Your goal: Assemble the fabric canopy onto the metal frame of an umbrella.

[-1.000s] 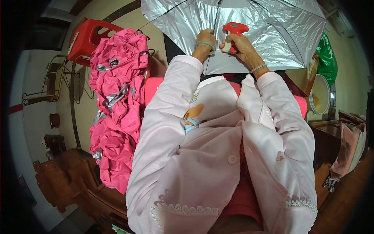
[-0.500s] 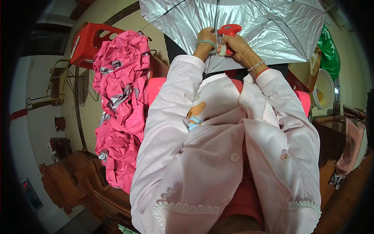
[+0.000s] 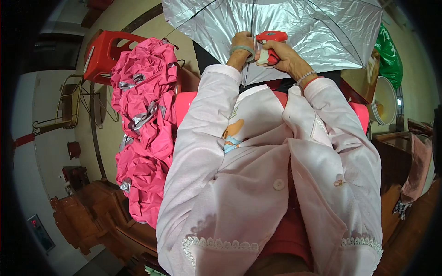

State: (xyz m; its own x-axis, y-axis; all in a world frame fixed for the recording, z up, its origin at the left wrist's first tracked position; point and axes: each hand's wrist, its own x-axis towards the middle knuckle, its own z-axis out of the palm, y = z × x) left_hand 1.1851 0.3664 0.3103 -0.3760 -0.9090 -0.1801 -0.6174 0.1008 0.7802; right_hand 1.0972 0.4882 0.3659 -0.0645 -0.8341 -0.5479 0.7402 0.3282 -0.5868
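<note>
A silver-lined umbrella (image 3: 304, 32) lies spread across the far side of my lap, its dark thin ribs running over the shiny fabric. My left hand (image 3: 241, 43), with a pale bangle at its wrist, has its fingers curled at the umbrella's middle rib; the fingertips are partly hidden. My right hand (image 3: 284, 55) is wrapped round a red and white pistol-shaped hand tool (image 3: 272, 36). The tool's nose points left at the rib, close beside my left fingers. Its pale lever shows below the red body.
A heap of crumpled pink umbrella fabric (image 3: 142, 115) with silver patches stands at my left, beside a red plastic stool (image 3: 103, 53). To the right are a green plastic bag (image 3: 389, 57), a white bucket (image 3: 384, 101) and a wooden box (image 3: 357, 87). Carved wooden furniture (image 3: 90, 209) sits lower left.
The red tool has tilted slightly in my right hand, and its pale lever shows more. My left hand stays at the rib. The whole view has shifted a little.
</note>
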